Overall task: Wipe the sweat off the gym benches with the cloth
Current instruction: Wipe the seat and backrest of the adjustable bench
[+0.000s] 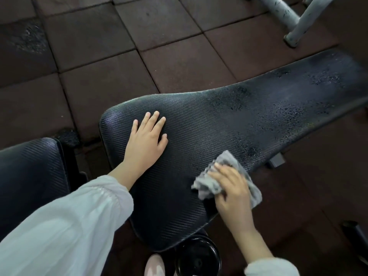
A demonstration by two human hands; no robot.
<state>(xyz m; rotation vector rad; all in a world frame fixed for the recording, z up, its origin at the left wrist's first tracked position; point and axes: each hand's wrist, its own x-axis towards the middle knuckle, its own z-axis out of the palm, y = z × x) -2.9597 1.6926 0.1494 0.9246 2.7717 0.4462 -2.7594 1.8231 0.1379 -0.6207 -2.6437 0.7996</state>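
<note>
Right hand point(232, 191) fingers grip the crumpled grey cloth point(223, 176) on the black ribbed gym bench pad point(199, 132); left hand point(146, 136) lies flat, fingers straight; droplets beyond the fingers may only smear if the bunched cloth skips them.

Dark tiled floor point(95, 56); perhaps rubber

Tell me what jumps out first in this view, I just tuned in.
The long black bench pad fills the middle, with wet droplets beading its far end. The right hand grips a crumpled grey cloth at the pad's near right edge, while the left hand rests flat on it.
</note>
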